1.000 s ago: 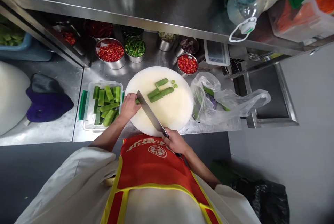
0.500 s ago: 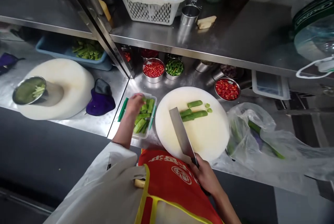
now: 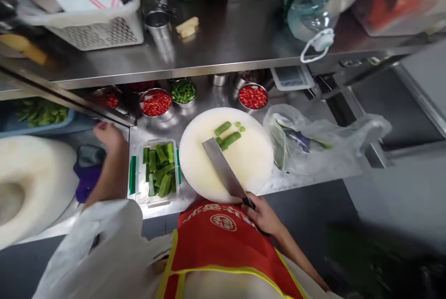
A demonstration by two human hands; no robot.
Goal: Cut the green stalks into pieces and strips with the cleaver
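My right hand grips the dark handle of a cleaver. Its broad blade rests over the round white cutting board. Beside the blade tip lie a few cut lengths of green vegetable, with small green end pieces behind them. My left hand is left of a clear plastic container, close to the metal post. Blur and the angle hide its fingers, so I cannot make out anything in them. Green vegetable chunks fill the container.
Metal cups of chopped red chili, cut green vegetable and red chili stand under the steel shelf. A plastic bag lies to the right. Another thick white board and a purple cloth item are left.
My left hand has left the container of green chunks and moved left to the post. My right hand still holds the cleaver over the board. The view has swung right.
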